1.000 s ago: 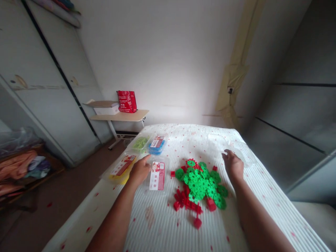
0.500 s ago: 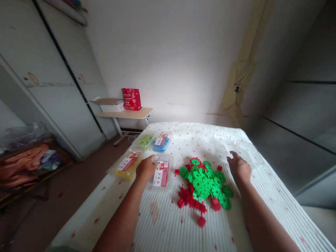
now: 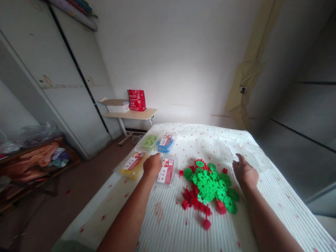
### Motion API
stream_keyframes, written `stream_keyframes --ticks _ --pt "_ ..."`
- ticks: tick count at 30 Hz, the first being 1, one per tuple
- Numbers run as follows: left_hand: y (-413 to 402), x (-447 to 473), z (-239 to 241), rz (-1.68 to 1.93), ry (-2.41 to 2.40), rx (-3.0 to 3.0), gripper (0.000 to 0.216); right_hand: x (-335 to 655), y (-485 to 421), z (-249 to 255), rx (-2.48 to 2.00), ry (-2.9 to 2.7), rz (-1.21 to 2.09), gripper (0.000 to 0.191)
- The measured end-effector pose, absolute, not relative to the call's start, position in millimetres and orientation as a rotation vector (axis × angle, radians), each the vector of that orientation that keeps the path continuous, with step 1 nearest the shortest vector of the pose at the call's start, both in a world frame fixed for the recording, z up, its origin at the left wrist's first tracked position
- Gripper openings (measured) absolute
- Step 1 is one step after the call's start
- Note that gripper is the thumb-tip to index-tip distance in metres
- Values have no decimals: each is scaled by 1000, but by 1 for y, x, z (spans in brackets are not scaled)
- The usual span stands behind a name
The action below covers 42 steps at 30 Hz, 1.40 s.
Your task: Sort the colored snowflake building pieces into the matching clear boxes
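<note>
My left hand (image 3: 152,165) is closed at the left edge of a clear plastic box with a red-and-white label (image 3: 166,170); its fingertips are partly hidden. Left of that hand sits a clear box of yellow pieces (image 3: 133,164). Behind are a box of blue pieces (image 3: 165,142) and one of light green pieces (image 3: 149,140). My right hand (image 3: 245,172) is open, fingers apart, beside a clear empty plastic container (image 3: 253,154); whether it touches is unclear. Between my hands lies a heap of green notched discs (image 3: 210,185) over red plastic pieces (image 3: 194,199).
The boxes and heap rest on a white ribbed cover with red specks (image 3: 168,231). Beyond its far left corner stands a small table (image 3: 147,113) holding a red bag (image 3: 137,100) and a white box (image 3: 118,107). Wardrobe doors (image 3: 78,115) line the left.
The camera view has swung slightly left, so everything appears shifted right. My left hand keeps its place at the labelled box. My right hand stays near the empty container, fingers slightly shifted.
</note>
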<state>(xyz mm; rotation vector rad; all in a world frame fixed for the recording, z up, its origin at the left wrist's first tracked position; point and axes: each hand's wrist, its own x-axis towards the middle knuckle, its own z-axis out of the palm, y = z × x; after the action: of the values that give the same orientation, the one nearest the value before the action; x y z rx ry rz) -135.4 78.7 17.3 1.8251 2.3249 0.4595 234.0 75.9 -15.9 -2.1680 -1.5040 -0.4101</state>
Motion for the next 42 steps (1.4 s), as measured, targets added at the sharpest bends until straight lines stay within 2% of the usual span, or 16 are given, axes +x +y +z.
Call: stream_keyframes --ticks 5,8,10,12,15,16,18,20,22,26,28,31,35,40,42 --pt "77 -142 22 674 2210 1786 42 236 77 -15 -1999 -1472 -489 34" --pt "70 -142 33 841 2030 1781 41 222 73 -2 -1773 -1498 -374 32" --pt "61 -137 46 1047 1826 1751 38 202 62 14 -1594 -1545 -122 32" --pt "47 -125 60 1249 1627 1739 32 175 47 32 -1393 -1574 297 35" --pt "21 -100 78 1361 1597 1906 23 136 21 56 -1123 -1577 853 55" --pt "11 -91 82 1368 1573 2010 20 127 15 61 -1068 -1579 957 59" --pt "-8 -74 84 1392 1435 2231 15 116 7 67 -999 -1568 1070 52" --pt "-24 -62 81 1369 1247 2379 15 114 7 68 -954 -1527 1118 32" --pt "-33 -59 75 1359 1083 2374 14 120 10 65 -919 -1463 1173 22" --pt "-25 -76 54 1414 1266 1958 20 136 18 55 -859 -1319 1366 21" --pt "-16 -88 42 1262 1350 1744 26 140 20 51 -811 -1252 1461 20" --pt "-10 -98 28 963 1200 1481 35 138 21 47 -758 -1191 1590 18" --pt "-18 -96 19 810 1058 1234 43 125 18 43 -721 -1173 1721 17" --pt "-27 -93 16 832 1037 1085 32 114 13 40 -745 -1194 1756 19" --pt "-24 -98 14 877 1160 1126 24 114 14 42 -762 -1264 1717 33"
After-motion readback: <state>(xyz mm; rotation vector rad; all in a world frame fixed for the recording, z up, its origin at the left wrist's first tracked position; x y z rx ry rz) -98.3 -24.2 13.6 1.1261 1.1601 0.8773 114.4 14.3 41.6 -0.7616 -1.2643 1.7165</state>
